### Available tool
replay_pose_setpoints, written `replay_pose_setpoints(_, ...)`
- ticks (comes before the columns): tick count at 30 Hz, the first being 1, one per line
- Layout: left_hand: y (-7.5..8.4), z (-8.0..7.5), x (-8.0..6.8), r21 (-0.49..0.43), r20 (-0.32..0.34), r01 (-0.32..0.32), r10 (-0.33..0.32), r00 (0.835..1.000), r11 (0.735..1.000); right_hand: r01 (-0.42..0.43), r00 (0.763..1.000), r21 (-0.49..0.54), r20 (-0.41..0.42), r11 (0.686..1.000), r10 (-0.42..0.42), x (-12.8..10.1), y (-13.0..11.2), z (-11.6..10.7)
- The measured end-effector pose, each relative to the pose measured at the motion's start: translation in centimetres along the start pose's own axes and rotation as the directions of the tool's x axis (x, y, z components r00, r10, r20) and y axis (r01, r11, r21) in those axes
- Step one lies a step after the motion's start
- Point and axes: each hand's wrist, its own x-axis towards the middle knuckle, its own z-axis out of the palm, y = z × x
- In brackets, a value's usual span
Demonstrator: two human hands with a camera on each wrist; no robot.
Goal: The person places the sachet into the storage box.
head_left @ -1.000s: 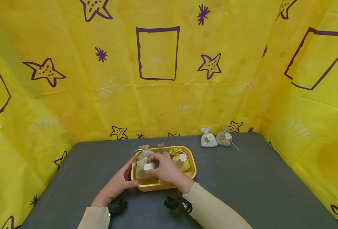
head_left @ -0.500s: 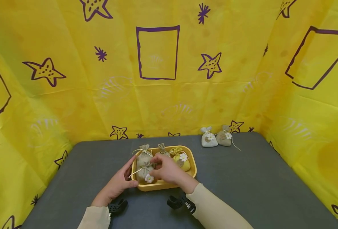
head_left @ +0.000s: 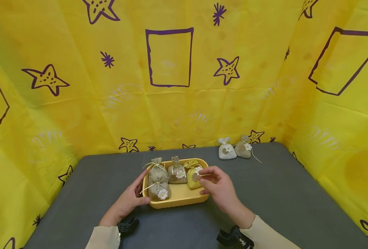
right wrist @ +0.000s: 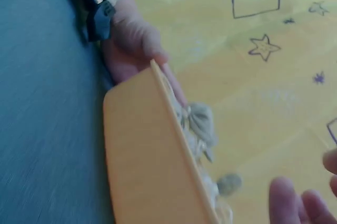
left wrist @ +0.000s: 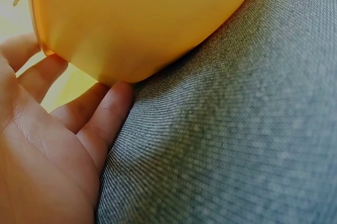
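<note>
A yellow plastic tray point(head_left: 180, 204) on the table holds several small drawstring pouches with white flowers. My left hand point(head_left: 126, 202) grips its left end, thumb at the front corner; in the left wrist view the fingertips point(left wrist: 122, 91) touch the outer wall. Two beige pouches stand one behind the other on the left, the front pouch point(head_left: 157, 187) overlapping the back pouch point(head_left: 156, 170). A brownish pouch point(head_left: 175, 174) is in the middle. Beside the yellow pouch point(head_left: 193, 180), my right hand point(head_left: 222, 190) hovers at the tray's right end, fingers loosely bent and holding nothing.
At the table's back right, a white pouch point(head_left: 226, 153) and a brown pouch point(head_left: 243, 151) stand side by side, a loose string trailing from the brown one. The dark grey table point(head_left: 283, 193) ends against yellow cloth point(head_left: 171, 114) with purple drawings.
A beige pouch has been lowered from my right hand into the tray's front left and let go. The right hand then moved right, uncovering the middle pouch. My left hand stays put.
</note>
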Motion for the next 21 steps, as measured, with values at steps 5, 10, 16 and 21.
replay_pose_setpoints(5,0.0,-0.1,-0.1,-0.007,0.004,-0.007,0.007,1.000,1.000,0.011,0.989,0.027,-0.146,1.000,-0.007,-1.6,0.2,-3.8)
replay_pose_setpoints(10,-0.1,0.0,0.0,-0.014,0.006,-0.009,0.009,1.000,1.000,-0.029,0.941,0.200,-0.326,0.979,0.095,-3.1,1.0,-7.2)
replay_pose_setpoints(16,-0.2,-0.1,0.1,0.005,0.005,-0.013,0.013,1.000,1.000,-0.085,0.892,0.313,-0.398,0.946,0.212,-4.3,2.2,-11.4)
replay_pose_setpoints(21,-0.2,0.0,0.1,0.006,0.006,-0.016,0.016,1.000,1.000,-0.185,0.862,0.261,-0.421,0.948,0.284,-4.4,3.2,-14.3)
